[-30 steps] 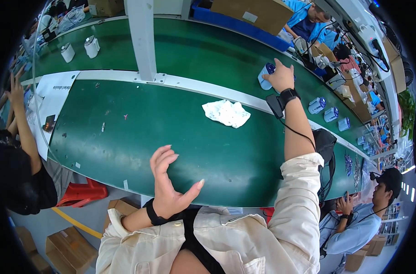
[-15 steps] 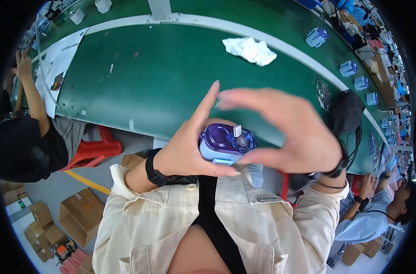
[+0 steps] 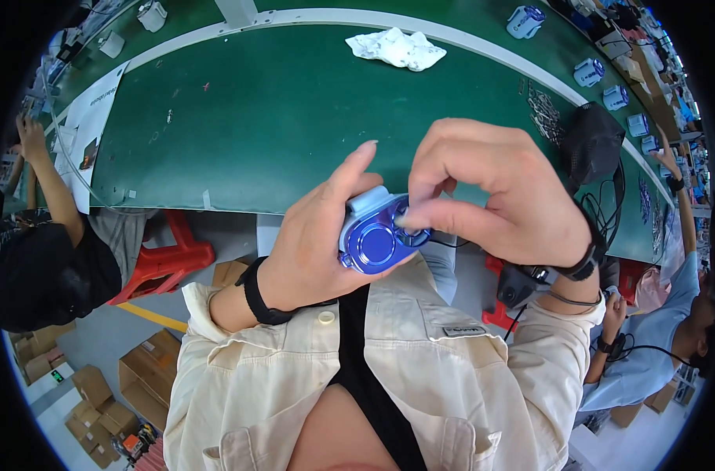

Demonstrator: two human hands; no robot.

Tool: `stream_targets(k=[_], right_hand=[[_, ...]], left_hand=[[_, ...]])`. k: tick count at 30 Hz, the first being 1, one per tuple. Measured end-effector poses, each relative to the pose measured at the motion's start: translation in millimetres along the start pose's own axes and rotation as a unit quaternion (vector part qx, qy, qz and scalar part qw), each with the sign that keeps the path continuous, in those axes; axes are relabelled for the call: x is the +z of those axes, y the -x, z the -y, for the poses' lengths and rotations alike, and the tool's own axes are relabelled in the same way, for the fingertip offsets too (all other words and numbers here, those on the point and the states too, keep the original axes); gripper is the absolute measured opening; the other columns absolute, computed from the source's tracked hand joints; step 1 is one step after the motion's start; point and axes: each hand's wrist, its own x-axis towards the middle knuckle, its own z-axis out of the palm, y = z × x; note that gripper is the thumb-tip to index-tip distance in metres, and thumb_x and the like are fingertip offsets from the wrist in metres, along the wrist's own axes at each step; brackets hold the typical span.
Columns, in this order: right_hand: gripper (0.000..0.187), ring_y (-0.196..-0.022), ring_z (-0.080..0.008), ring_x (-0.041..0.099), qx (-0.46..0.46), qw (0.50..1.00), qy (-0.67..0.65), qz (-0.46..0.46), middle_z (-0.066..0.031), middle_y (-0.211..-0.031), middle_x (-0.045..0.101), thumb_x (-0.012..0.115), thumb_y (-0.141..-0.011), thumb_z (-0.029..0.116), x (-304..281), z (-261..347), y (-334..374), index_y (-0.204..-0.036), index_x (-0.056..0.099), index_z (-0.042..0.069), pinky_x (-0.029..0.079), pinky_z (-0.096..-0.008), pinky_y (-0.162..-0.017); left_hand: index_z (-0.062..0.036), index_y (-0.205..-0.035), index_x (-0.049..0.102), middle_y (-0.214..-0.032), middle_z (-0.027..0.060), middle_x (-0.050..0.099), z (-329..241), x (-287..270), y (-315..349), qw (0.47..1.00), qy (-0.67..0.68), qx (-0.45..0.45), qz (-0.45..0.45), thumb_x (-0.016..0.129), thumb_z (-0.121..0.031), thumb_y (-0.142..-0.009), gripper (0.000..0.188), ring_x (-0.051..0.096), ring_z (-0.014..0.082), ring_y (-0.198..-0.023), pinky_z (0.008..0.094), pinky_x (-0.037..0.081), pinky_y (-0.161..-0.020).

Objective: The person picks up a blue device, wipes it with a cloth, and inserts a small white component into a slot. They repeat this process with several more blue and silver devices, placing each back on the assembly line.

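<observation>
"So, which step do we have in hand?"

"We seem to be at close finger work on the blue-purple device point(image 3: 372, 245). Our left hand point(image 3: 314, 235) holds it up in front of our body, just off the near edge of the green desk point(image 3: 255, 133), and our right hand point(image 3: 507, 180) works at the end of its glossy face."

"How do our fingers stand?"

"On the left they wrap the pale blue body, gripping it from our left side, with the shiny face turned up toward us. On the right, thumb and forefinger point(image 3: 444, 217) come nearly together over the round fitting beside the big ring. We cannot tell whether they pinch some small part there; the tips hide it."

"And where does the device lie relative to them?"

"Between our two hands: its body against the left palm, its right end right under the right fingertips, which appear to touch it."

"What does the next move call for, in our judgement?"

"A firm left hold, so the device does not turn under the push, and a small, exact touch from the right. The smooth casing could slip if we loosen."

"Anything near us on the desk?"

"We see a crumpled white bundle point(image 3: 397, 49) by the rail and a black pouch point(image 3: 591, 145) beyond our right hand."
</observation>
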Motion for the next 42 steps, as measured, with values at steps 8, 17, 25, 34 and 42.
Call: stream_targets(k=[8,17,25,34,42], right_hand=[[0.012,-0.066,-0.0106,0.048,0.11,0.942,-0.08,-0.307,-0.0043,-0.076,0.057,0.07,-0.083,-0.002,65,1,13,-0.079,0.06,0.001,0.038,-0.0233,-0.06],[0.013,-0.064,-0.012,0.047,0.019,0.897,0.021,-0.441,-0.0055,-0.073,0.055,0.068,-0.081,-0.009,96,-11,5,-0.079,0.059,0.0,0.039,-0.0249,-0.059],[0.014,-0.068,-0.0147,0.05,-0.025,0.893,-0.008,-0.449,-0.0066,-0.078,0.054,0.068,-0.08,-0.01,100,-14,9,-0.08,0.058,0.0,0.038,-0.0262,-0.059],[0.024,-0.098,-0.0194,0.055,0.037,0.903,-0.305,-0.3,-0.0148,-0.117,0.054,0.065,-0.088,0.007,82,-28,2,-0.109,0.057,0.001,0.045,-0.0305,-0.086],[0.035,-0.12,-0.026,0.053,0.066,0.853,-0.501,-0.131,-0.0215,-0.139,0.046,0.059,-0.093,0.025,78,-31,2,-0.118,0.057,0.0,0.042,-0.0366,-0.101]], left_hand=[[0.0099,-0.139,0.033,-0.098,0.017,0.064,2,13,-6,0.98,-0.138,0.048,-0.136,0.085,-0.017,-0.069,0.09,0.066,0.0275,-0.08,0.0334,0.054,-0.069],[0.0137,-0.134,0.039,-0.092,0.0183,0.064,7,19,-6,0.962,-0.166,0.07,-0.205,0.081,-0.017,-0.074,0.079,0.065,0.028,-0.072,0.0326,0.054,-0.06],[0.0132,-0.131,0.04,-0.094,0.0208,0.064,9,21,-7,0.949,-0.206,0.091,-0.22,0.078,-0.014,-0.076,0.073,0.067,0.031,-0.077,0.0341,0.055,-0.06],[0.0109,-0.134,0.038,-0.101,0.0231,0.064,18,23,-9,0.962,-0.122,0.112,-0.217,0.078,-0.011,-0.075,0.074,0.068,0.0328,-0.081,0.0367,0.056,-0.068],[0.0076,-0.139,0.033,-0.104,0.0211,0.065,15,20,-7,0.958,-0.144,0.109,-0.223,0.08,-0.014,-0.073,0.084,0.068,0.0335,-0.088,0.0372,0.055,-0.073]])
